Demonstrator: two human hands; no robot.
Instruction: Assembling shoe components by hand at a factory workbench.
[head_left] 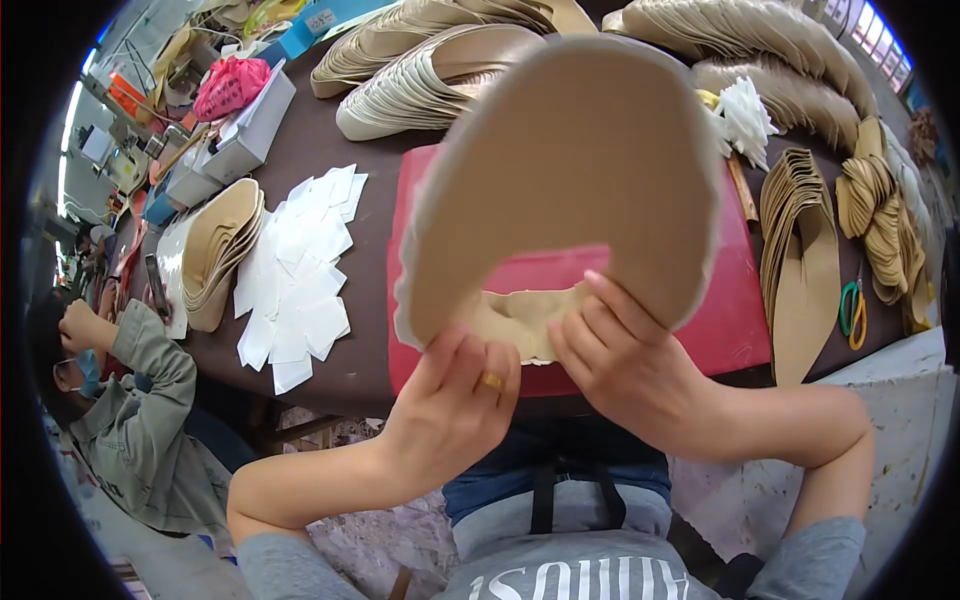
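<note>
A tan shoe upper (570, 160) with a pale, ragged edge is raised before me above a red mat (738, 325), curved into a horseshoe. My left hand (445, 405) pinches its lower left end, fingers closed; a gold ring is on one finger. At the opposite end my right hand (635, 375) grips it, fingers bent round the edge. A strip of lighter lining (520, 315) with a wrinkled surface spans the gap between both hands. The fingertips behind the material are hidden.
Several stacks of shoe uppers (430, 85) line the table's far side, with more stacks (800, 240) at right. Scissors (853, 315) lie at the right edge. White sheets (300, 265) spread on the left. A co-worker (150, 400) sits at far left.
</note>
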